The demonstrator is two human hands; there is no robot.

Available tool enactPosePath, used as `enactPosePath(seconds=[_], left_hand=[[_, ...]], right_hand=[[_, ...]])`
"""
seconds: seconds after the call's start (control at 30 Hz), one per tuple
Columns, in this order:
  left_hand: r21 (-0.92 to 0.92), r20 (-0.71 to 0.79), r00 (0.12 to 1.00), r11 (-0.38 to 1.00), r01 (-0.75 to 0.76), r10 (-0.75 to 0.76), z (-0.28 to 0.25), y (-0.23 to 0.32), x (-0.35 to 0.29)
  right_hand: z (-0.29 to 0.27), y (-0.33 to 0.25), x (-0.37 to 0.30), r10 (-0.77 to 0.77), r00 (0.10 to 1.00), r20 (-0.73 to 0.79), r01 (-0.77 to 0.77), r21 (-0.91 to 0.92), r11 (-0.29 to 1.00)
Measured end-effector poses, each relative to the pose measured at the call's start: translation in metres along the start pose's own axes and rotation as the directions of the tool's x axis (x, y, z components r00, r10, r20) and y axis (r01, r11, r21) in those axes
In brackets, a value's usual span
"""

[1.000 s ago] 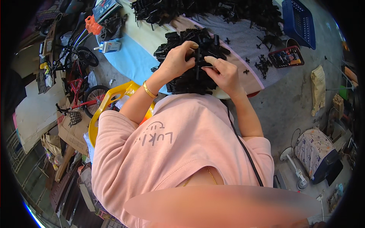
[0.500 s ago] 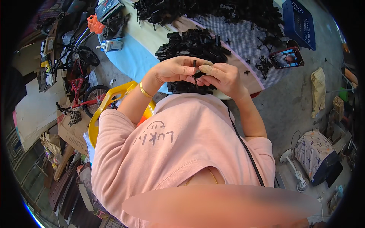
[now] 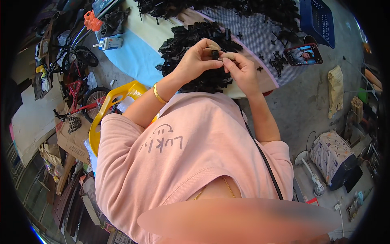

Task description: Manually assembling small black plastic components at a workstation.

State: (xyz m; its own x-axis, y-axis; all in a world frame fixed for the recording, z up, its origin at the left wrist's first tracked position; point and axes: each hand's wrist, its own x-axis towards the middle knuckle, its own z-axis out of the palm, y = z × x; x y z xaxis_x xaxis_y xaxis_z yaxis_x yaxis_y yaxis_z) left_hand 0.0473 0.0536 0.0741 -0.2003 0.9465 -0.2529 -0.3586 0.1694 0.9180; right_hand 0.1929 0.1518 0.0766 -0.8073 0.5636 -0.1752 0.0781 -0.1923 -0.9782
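Observation:
My left hand (image 3: 196, 64) pinches a small black plastic part (image 3: 215, 54) between thumb and fingers. My right hand (image 3: 242, 74) meets it there, its thumb and index finger closed at the part's right side. What exactly the right fingertips grip is too small to make out. Beige coverings show on some fingertips. Under and behind both hands lies a pile of black plastic parts (image 3: 175, 48), close to my body on a cloth-covered table (image 3: 136, 51).
A larger heap of black parts (image 3: 252, 10) spreads along the far side. Scattered small black pieces (image 3: 278, 63) lie near a phone (image 3: 302, 54) and a blue basket (image 3: 318, 25) at right. A milk-type carton (image 3: 110, 43) stands left. A yellow chair (image 3: 106, 106) is beside me.
Both hands have risen slightly away from my body. The black part has turned from a long upright strip to a short blocky end. The right fingers have shifted their pinch.

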Motion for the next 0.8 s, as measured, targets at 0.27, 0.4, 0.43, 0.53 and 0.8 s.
enactPosePath(seconds=[0.27, 0.4, 0.43, 0.53, 0.8], left_hand=[[0.105, -0.047, 0.994, 0.990, -0.093, 0.098, 0.014, 0.008, -0.007], [0.025, -0.041, 0.992, 0.992, -0.120, 0.121, 0.010, 0.007, -0.008], [0.054, -0.012, 0.994, 0.992, -0.110, 0.111, 0.007, 0.008, -0.008], [0.136, 0.019, 0.994, 0.985, -0.109, 0.107, 0.006, 0.011, -0.009], [0.277, 0.030, 0.993, 0.954, -0.116, 0.112, 0.005, 0.003, -0.010]], right_hand=[[0.002, -0.002, -0.004, 0.048, 0.999, -0.010, -0.048, -0.068, 0.997], [0.006, -0.006, -0.006, 0.043, 0.999, -0.024, -0.043, -0.020, 0.999], [0.006, -0.005, -0.007, 0.020, 0.999, -0.026, -0.021, -0.021, 1.000], [0.006, -0.009, -0.009, 0.022, 1.000, -0.011, -0.023, -0.066, 0.998], [0.009, -0.012, -0.012, 0.084, 0.993, -0.079, -0.090, -0.075, 0.993]])
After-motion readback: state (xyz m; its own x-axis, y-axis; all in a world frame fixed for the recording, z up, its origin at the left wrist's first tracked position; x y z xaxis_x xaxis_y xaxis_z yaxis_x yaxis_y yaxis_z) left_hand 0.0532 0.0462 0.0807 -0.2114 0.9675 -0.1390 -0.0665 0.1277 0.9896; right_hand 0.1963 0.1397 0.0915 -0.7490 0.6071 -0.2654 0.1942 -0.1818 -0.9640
